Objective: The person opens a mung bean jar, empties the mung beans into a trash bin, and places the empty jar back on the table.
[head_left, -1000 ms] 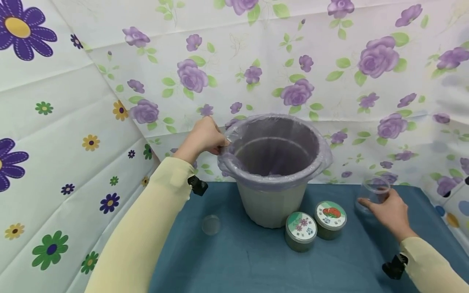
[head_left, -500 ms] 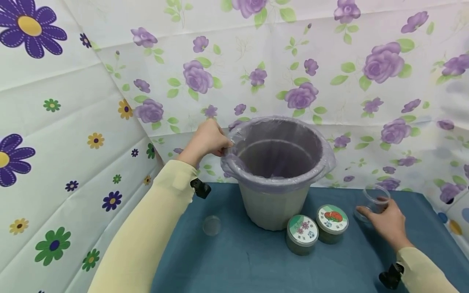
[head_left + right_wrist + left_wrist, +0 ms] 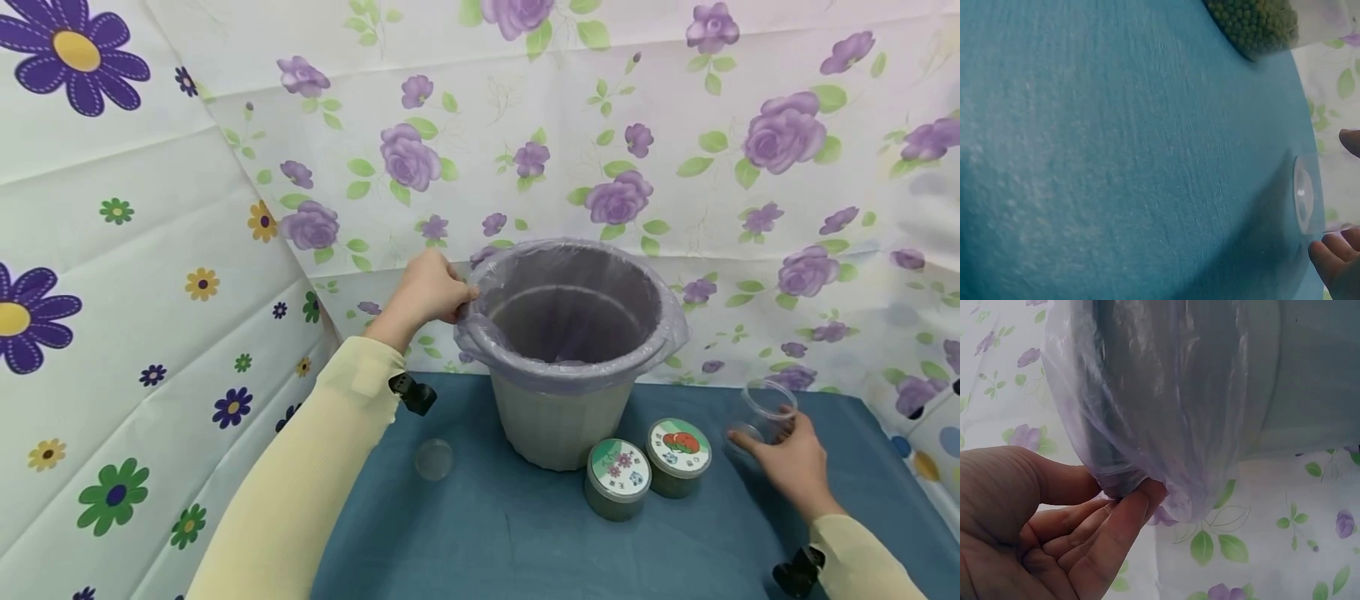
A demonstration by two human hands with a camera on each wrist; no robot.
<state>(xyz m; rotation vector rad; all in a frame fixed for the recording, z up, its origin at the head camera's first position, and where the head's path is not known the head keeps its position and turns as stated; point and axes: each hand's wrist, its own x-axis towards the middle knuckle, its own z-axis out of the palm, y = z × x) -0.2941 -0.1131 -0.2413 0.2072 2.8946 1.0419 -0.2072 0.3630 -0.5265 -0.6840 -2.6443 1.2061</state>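
A light grey bucket [image 3: 562,421] stands at the back, with a translucent purple plastic bag [image 3: 573,379] folded over its rim. At its left side my left hand [image 3: 431,287] pinches the edge of that bag; the left wrist view shows the thumb and fingertips closed on the thin plastic [image 3: 1147,437] by the rim. My right hand [image 3: 797,458] is at the far right, thumb and fingers around a clear plastic cup [image 3: 772,398]. In the right wrist view the cup's round base [image 3: 1302,195] shows between thumb and fingers, near the blue cloth.
Two lidded jars stand before the bucket: one with pink flowers on its lid [image 3: 618,468], one with a red fruit picture [image 3: 680,444]. Small green beans [image 3: 1250,22] fill a jar in the right wrist view. A clear disc [image 3: 433,460] lies left on the blue cloth [image 3: 525,550].
The view has shifted slightly. My right hand and the cup have come a little nearer to me. My left hand keeps its pinch at the bag's edge; bucket and jars stay put.
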